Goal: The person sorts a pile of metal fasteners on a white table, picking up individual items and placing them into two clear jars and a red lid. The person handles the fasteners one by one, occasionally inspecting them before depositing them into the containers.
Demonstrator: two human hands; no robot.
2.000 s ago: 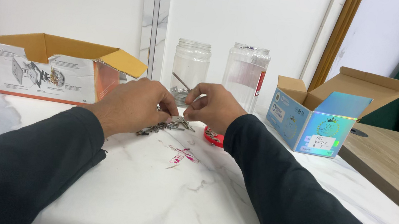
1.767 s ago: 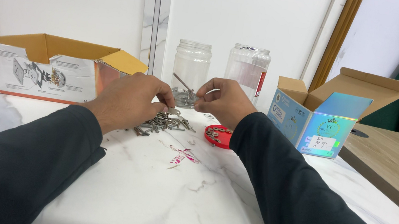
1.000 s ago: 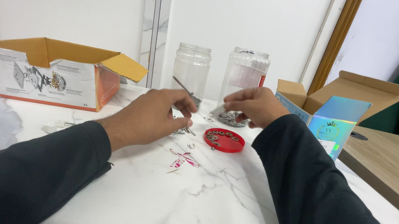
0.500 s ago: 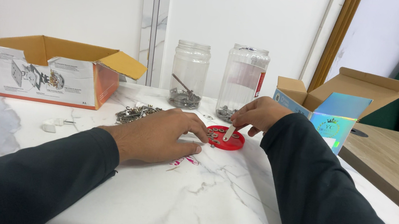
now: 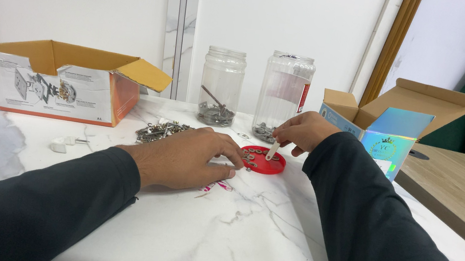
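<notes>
My left hand (image 5: 187, 155) lies palm down on the marble table (image 5: 242, 239), fingertips touching the left rim of a red lid (image 5: 264, 160) that holds several small metal washers. My right hand (image 5: 303, 132) hovers just above the lid and pinches a small white plastic plug (image 5: 272, 150), whose tip points down into the lid. A pile of grey screws (image 5: 159, 130) lies left of my left hand. Behind the lid stand two clear plastic jars: the shorter jar (image 5: 221, 86) holds screws and a long nail, the taller jar (image 5: 283, 97) has metal bits at its bottom.
An open orange and white cardboard box (image 5: 65, 81) stands at the back left. An open blue box (image 5: 390, 127) stands at the right. Two small white plugs (image 5: 63, 143) lie on the table at left. A wooden surface (image 5: 464, 191) adjoins the table on the right.
Both hands came down from the jars toward the red lid. My left hand settled flat beside the lid, and my right hand brought the white plug down to it.
</notes>
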